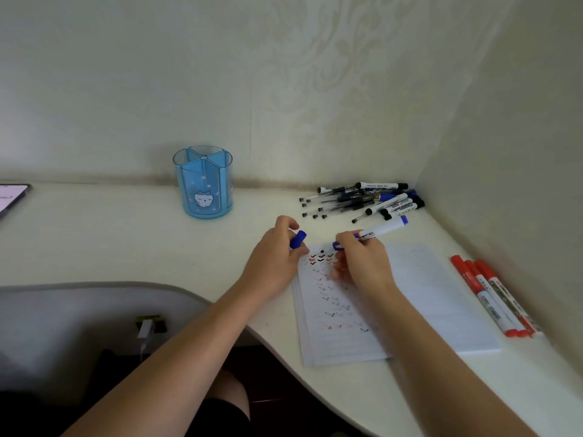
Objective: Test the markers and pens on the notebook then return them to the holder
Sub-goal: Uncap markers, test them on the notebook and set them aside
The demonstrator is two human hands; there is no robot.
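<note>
- Now you are mid-test: your right grip [362, 263] curls round the uncapped blue marker [380, 231], its tip at the notebook's [441, 304] far-left corner.
- Your left grip [274, 253] pinches the blue cap [298, 239].
- Next, by my reading: make a mark, recap squarely, then carry it to the holder [205, 184] at ten o'clock.
- Your pile of pens [362, 198] lies at twelve o'clock, the red markers [492, 298] at three.

blue marker [380, 231] barrel reads 501, other labels illegible
</note>
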